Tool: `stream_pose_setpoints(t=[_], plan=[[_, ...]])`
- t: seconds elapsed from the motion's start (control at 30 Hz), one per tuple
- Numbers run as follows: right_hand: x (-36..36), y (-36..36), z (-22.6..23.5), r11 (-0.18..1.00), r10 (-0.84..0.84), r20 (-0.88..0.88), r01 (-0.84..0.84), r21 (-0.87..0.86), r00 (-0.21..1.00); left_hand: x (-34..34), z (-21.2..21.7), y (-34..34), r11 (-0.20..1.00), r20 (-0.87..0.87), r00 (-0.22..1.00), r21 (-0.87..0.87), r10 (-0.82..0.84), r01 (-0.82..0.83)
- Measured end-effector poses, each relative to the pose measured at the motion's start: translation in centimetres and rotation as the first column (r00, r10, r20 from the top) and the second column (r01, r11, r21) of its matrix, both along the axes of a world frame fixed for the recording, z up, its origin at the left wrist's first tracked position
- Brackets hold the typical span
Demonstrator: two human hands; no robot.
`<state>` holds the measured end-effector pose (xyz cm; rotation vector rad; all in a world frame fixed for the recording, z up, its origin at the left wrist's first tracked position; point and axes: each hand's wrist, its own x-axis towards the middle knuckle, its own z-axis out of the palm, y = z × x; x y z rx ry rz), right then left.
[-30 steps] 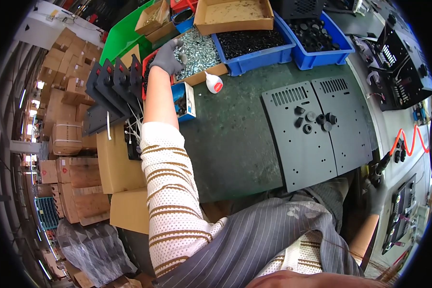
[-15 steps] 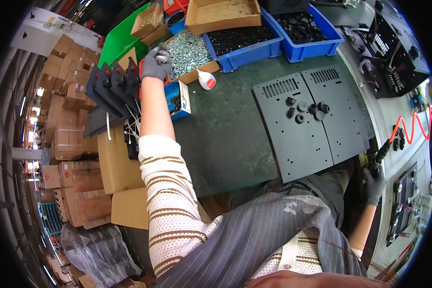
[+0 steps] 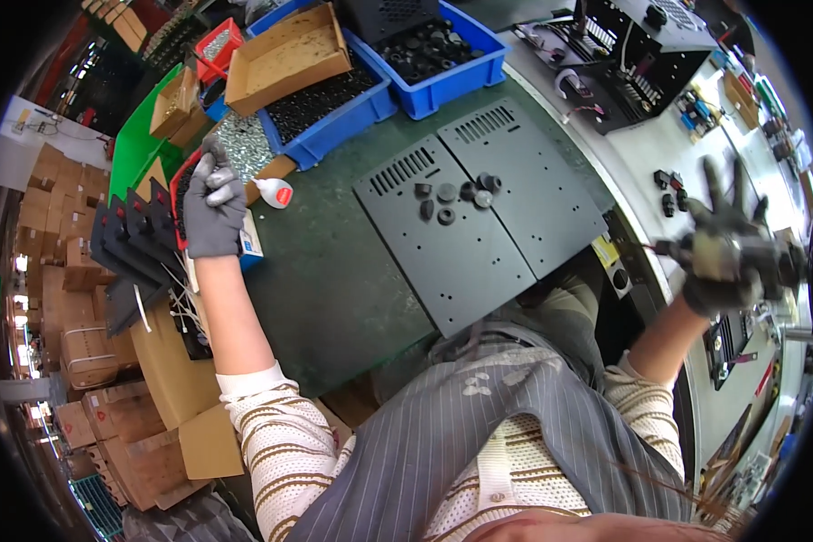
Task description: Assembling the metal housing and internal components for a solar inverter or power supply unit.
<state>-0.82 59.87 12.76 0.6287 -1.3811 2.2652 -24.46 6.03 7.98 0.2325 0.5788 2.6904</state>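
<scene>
My left hand (image 3: 215,203), in a grey glove, is closed with its fingers curled beside the box of silver screws (image 3: 244,144); what lies inside them is hidden. A small white squeeze bottle (image 3: 275,192) lies just right of it. At the right side, my gloved right hand (image 3: 727,244) is blurred by motion. Some of its fingers stretch upward while a dark power screwdriver (image 3: 772,260) lies across its palm, held there. Between the hands, two dark grey vented metal panels (image 3: 479,257) lie side by side on the green mat, with several black rubber feet (image 3: 446,192) on top.
Blue bins of black screws (image 3: 321,113) and black rubber parts (image 3: 434,54) stand at the back, under an open cardboard box (image 3: 289,59). Black upright brackets (image 3: 131,230) stand left. A black metal chassis (image 3: 632,63) sits on the white bench (image 3: 623,172) at the right.
My left hand has drawn back from the screw box toward me. My right hand has risen from beside the bench with the screwdriver, some fingers spreading. The whole view has shifted and turned.
</scene>
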Motion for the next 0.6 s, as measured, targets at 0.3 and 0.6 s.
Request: stream_pose_setpoints(t=[0.3, 0.6], plan=[[-6.6, -10.3, -4.8, 0.942, 0.228, 0.139, -0.183, -0.281, 0.964, 12.0, -4.6, 14.4, 0.957, 0.305, 0.936, -0.168, -0.178, 0.237], [-6.9, -18.0, -0.5, 0.806, 0.231, -0.004, -0.194, -0.56, 0.973, 17.3, -7.3, 18.5, 0.947, 0.538, 0.799, -0.005, -0.269, 0.322]])
